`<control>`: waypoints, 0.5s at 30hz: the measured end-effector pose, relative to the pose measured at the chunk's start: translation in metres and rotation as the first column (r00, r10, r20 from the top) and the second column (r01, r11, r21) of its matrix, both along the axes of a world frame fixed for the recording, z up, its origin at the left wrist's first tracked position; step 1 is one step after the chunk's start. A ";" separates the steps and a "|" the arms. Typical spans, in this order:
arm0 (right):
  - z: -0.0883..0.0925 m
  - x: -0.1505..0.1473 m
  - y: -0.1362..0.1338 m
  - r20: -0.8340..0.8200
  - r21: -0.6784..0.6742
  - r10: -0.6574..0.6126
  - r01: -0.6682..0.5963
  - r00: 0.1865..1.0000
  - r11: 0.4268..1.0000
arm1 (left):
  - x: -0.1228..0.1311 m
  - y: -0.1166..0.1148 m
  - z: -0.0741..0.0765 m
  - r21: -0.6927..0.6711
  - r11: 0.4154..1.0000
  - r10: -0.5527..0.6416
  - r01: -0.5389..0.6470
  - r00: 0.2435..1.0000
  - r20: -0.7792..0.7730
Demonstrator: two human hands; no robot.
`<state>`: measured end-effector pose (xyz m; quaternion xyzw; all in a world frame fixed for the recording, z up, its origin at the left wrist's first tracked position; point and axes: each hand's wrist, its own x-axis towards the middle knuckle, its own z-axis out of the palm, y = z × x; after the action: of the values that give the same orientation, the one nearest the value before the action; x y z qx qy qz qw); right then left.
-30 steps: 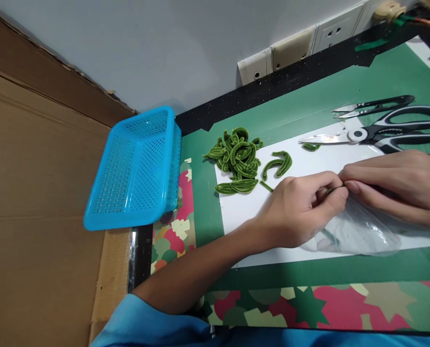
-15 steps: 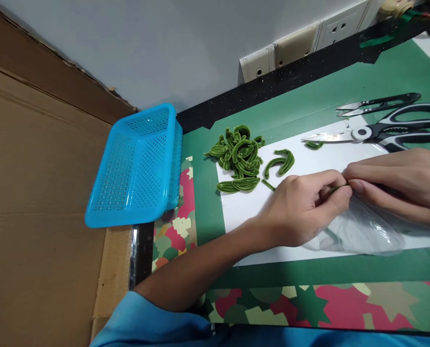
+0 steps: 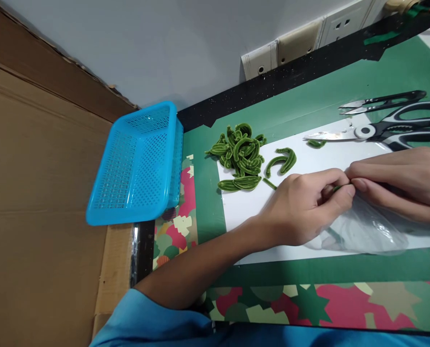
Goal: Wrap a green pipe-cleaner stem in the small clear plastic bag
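Observation:
My left hand (image 3: 308, 207) pinches a short piece of green pipe cleaner (image 3: 337, 188), most of it hidden by the fingers. Fingertip to fingertip with it, my right hand (image 3: 406, 180) is closed on the other end of that piece. Under both hands lies a clear plastic bag (image 3: 370, 229) on the white paper (image 3: 243, 217). To the left sits a pile of bent, looped green pipe cleaners (image 3: 241, 152), with a row of leaf-shaped ones (image 3: 240, 183) just below. Two curved pieces (image 3: 285, 161) rest between the pile and my left hand.
Large scissors (image 3: 366, 131) lie open above my right hand, over a small green scrap (image 3: 316, 143). Small thread snips (image 3: 384, 101) are behind them. A blue plastic basket (image 3: 166, 193) stands at the left beside cardboard (image 3: 37, 217). Wall sockets (image 3: 297, 43) line the back.
The view has shifted very slightly. Both hands keep the same pinched hold, fingertips together, with barely any movement.

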<state>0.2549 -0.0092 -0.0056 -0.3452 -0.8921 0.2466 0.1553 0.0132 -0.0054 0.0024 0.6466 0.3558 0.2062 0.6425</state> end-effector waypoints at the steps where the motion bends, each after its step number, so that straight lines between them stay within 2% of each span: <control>1: 0.000 0.000 0.000 0.000 0.001 0.001 -0.001 1.000 1.000 | 0.000 0.000 0.001 -0.002 1.000 -0.001 0.001 1.000 -0.007; 15: 0.002 -0.002 -0.002 0.005 -0.010 -0.017 0.017 1.000 1.000 | 0.000 0.000 0.002 0.016 1.000 0.005 -0.004 1.000 -0.011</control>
<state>0.2525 -0.0109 -0.0034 -0.3541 -0.8884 0.2487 0.1535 0.0135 -0.0052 0.0043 0.6521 0.3591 0.2070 0.6347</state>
